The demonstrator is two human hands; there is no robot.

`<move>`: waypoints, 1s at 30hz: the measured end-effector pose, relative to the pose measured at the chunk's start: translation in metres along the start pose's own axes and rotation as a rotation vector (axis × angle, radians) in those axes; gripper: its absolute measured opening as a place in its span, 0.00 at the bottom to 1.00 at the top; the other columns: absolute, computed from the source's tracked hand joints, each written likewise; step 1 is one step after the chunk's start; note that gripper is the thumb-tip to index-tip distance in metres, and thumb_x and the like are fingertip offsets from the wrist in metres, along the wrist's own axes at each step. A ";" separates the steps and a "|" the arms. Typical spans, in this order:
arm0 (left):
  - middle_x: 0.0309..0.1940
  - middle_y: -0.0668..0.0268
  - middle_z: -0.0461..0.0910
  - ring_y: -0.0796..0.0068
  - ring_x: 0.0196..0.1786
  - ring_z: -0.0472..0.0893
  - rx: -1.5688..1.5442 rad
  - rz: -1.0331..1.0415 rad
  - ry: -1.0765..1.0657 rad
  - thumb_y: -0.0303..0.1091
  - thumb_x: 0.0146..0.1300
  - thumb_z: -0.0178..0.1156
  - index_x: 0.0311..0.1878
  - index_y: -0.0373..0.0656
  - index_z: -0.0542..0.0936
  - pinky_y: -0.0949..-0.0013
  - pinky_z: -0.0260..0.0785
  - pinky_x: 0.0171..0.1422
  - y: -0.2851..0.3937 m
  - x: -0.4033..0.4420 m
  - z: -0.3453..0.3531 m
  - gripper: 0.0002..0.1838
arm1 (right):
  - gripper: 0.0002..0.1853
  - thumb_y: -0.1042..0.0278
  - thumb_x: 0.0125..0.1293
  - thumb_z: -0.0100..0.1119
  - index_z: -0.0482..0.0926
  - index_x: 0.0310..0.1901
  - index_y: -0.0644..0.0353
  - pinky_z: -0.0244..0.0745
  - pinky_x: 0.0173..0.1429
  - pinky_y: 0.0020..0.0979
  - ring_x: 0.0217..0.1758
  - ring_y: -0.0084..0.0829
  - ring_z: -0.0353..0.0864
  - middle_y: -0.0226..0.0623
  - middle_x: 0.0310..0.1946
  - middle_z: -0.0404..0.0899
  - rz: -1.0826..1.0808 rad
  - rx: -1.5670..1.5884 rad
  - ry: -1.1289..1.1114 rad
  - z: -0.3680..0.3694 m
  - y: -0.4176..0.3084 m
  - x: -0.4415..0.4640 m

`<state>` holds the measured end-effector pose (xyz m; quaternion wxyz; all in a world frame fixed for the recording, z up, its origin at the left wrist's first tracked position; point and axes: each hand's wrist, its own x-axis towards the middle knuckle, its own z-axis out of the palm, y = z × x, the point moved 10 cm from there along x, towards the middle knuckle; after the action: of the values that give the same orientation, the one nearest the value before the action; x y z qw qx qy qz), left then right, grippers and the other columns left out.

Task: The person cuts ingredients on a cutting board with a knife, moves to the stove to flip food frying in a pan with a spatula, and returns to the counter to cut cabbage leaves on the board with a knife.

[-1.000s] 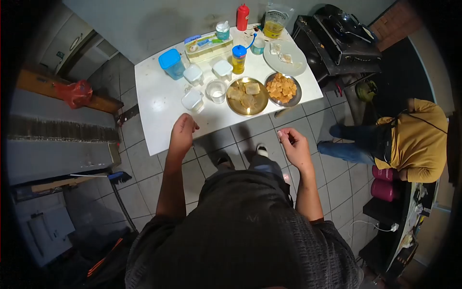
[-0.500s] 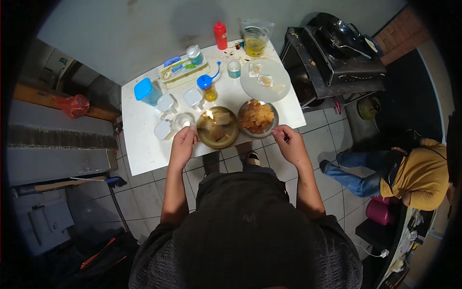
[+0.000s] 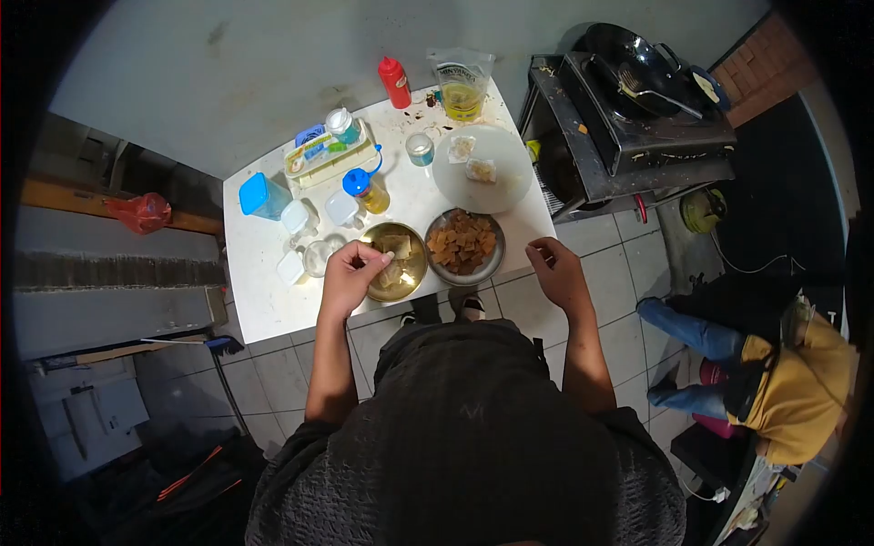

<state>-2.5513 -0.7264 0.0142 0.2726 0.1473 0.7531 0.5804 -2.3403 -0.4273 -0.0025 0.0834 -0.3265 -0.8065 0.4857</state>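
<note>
My left hand [image 3: 350,278] is over the left edge of a gold plate [image 3: 417,275] that holds pale folded pieces. Its fingers are curled towards the thumb, and whatever is between them is too small to make out. Right of that plate stands a steel plate [image 3: 496,264] heaped with orange-brown pieces [image 3: 462,242]. Off the table's right corner, my right hand [image 3: 559,278] hangs with thumb and forefinger slightly apart and nothing visible between them. Behind the steel plate lies a large pale plate [image 3: 510,177] with two small wrapped pieces [image 3: 481,170].
On the white table [image 3: 273,314] are lidded tubs [image 3: 344,209], a blue-lidded container [image 3: 264,196], a yellow bottle [image 3: 366,191], a red bottle [image 3: 394,83] and an oil pouch [image 3: 462,91]. A stove [image 3: 619,136] with a wok stands right. A person in yellow [image 3: 801,391] bends at right.
The table and its plates have shifted left and downward in view. My left hand has come over the gold plate's edge. The person in yellow has moved lower and bent over.
</note>
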 end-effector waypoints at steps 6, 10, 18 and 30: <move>0.28 0.70 0.83 0.86 0.31 0.76 0.019 -0.004 0.035 0.27 0.62 0.71 0.35 0.37 0.83 0.78 0.69 0.38 -0.003 0.011 0.015 0.05 | 0.15 0.59 0.69 0.62 0.83 0.47 0.63 0.75 0.38 0.29 0.29 0.25 0.78 0.37 0.30 0.82 0.051 -0.016 -0.029 -0.015 0.009 0.007; 0.29 0.71 0.83 0.86 0.32 0.76 0.037 -0.031 0.024 0.28 0.62 0.71 0.34 0.39 0.83 0.78 0.69 0.41 0.007 0.016 0.030 0.06 | 0.14 0.60 0.70 0.61 0.82 0.47 0.63 0.73 0.37 0.26 0.29 0.20 0.75 0.33 0.29 0.81 0.058 -0.012 -0.036 -0.021 0.015 0.013; 0.31 0.75 0.79 0.87 0.35 0.75 -0.016 -0.006 0.011 0.27 0.62 0.71 0.38 0.40 0.82 0.79 0.68 0.41 0.009 0.027 0.044 0.06 | 0.14 0.61 0.70 0.61 0.82 0.48 0.63 0.73 0.37 0.26 0.29 0.21 0.75 0.33 0.28 0.81 0.056 -0.008 -0.026 -0.030 0.020 0.016; 0.32 0.72 0.80 0.84 0.36 0.77 0.030 0.011 -0.063 0.23 0.58 0.72 0.42 0.38 0.81 0.78 0.72 0.42 0.005 0.037 0.037 0.11 | 0.12 0.64 0.70 0.62 0.82 0.47 0.64 0.71 0.35 0.25 0.28 0.19 0.71 0.30 0.26 0.78 0.072 0.011 0.045 -0.028 0.009 0.005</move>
<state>-2.5598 -0.6757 0.0041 0.2908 0.1736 0.7520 0.5655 -2.3276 -0.4010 0.0035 0.0858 -0.3658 -0.7894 0.4854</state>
